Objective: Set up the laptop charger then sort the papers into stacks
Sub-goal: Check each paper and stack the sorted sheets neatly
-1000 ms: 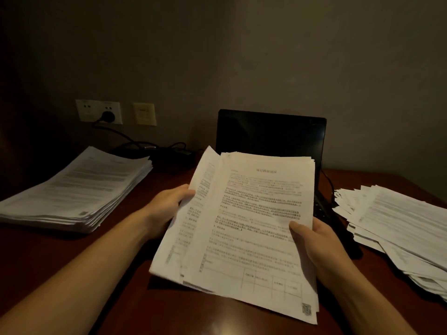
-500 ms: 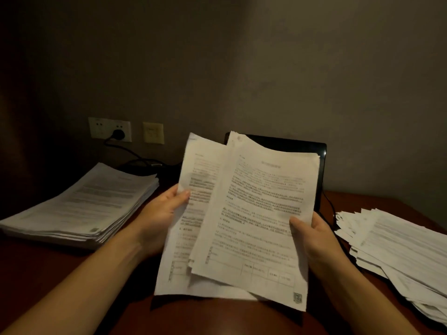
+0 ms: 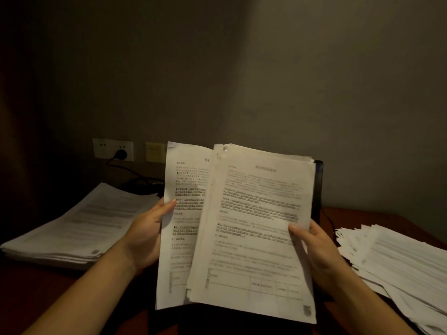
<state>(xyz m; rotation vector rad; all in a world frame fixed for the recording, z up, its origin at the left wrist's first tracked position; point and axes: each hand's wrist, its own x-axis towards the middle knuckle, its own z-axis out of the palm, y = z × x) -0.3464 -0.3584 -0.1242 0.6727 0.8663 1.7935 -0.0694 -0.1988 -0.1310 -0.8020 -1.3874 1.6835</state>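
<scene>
Left hand (image 3: 147, 234) pinches one sheet (image 3: 180, 226), right hand (image 3: 316, 247) grips the bundle (image 3: 258, 228); sorting underway, likely next onto the left stack (image 3: 79, 228).

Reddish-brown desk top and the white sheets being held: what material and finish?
Reddish-brown desk top: probably varnished wood or veneer, smooth; warm red-brown tone, but dim light hides any grain. White printed sheets: thin matte paper; they fan and bow where the left hand and right hand grip them.

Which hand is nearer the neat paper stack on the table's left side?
Left. The left hand holds a sheet just right of the stack; the right hand holds the bundle farther right.
</scene>
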